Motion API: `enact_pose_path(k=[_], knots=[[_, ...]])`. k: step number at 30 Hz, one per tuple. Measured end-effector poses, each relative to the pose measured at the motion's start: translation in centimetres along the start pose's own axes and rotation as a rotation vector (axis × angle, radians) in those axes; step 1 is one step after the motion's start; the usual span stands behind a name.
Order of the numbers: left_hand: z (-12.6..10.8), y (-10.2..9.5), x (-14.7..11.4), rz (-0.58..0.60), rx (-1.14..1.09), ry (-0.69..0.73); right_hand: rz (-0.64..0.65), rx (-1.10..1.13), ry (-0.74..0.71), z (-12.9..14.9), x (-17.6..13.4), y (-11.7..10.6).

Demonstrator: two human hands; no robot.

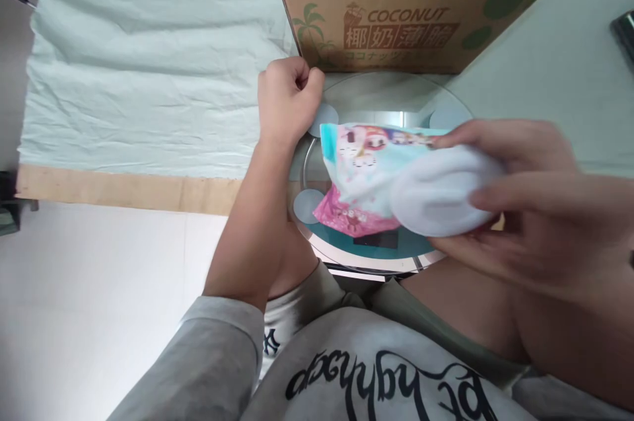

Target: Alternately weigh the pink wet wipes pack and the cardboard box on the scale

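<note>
A coconut box [396,4] stands behind a round glass scale [347,249] on the cloth-covered worktop [139,57]. The right hand [525,209] has its grip around a white pad [440,193] above a packet [361,176] on the scale; the left hand [287,100] rests clenched, empty, beside the box.

Crumpled pink-and-blue cartoon snack packet [361,176], white round pad [438,199] against it, above round glass scale [317,209].

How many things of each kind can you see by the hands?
Cardboard box: 1
Round glass scale: 1
Snack packet, held by the right hand: 1
White round pad, in the same hand: 1
Green cloth, by the fisted left hand: 1
Total: 5
</note>
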State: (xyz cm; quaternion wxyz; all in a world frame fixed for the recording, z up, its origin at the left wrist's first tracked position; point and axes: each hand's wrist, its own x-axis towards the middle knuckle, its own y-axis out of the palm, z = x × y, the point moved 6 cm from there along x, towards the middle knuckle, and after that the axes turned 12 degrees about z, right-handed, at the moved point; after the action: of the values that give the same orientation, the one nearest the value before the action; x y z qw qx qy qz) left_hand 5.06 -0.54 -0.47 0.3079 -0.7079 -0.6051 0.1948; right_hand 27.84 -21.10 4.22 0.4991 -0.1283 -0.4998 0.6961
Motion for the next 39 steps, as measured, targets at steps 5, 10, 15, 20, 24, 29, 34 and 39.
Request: enact_pose_path(k=[5,10,15,20,24,29,34,39], knots=[[-0.7,-0.2,-0.4,0.038,-0.050,-0.013,0.039,-0.113,-0.166,0.5,2.4,1.1],[-1.2,-0.3,-0.6,0.055,-0.039,-0.031,0.010,-0.035,-0.199,-1.3,2.5,0.7],[-0.9,0.2,-0.4,0.111,0.011,-0.082,-0.718,0.428,-0.044,-7.8,0.7,-1.1],[-0.7,0.6,-0.3,0.157,0.078,-0.103,-0.887,0.747,0.268,-17.0,-0.2,1.7],[-0.7,0.6,-0.5,0.194,0.094,-0.119,-0.919,0.864,0.434,-19.7,-0.5,3.2],[-0.5,0.6,-0.5,0.204,0.071,-0.111,-0.881,0.867,0.511,-19.0,-0.7,3.9],[-0.7,0.5,-0.6,0.206,0.069,-0.157,-0.753,0.832,0.526,-18.2,-0.9,4.2],[-1.2,0.3,-0.8,0.216,0.082,-0.164,-0.677,0.793,0.539,-17.2,-0.6,4.0]])
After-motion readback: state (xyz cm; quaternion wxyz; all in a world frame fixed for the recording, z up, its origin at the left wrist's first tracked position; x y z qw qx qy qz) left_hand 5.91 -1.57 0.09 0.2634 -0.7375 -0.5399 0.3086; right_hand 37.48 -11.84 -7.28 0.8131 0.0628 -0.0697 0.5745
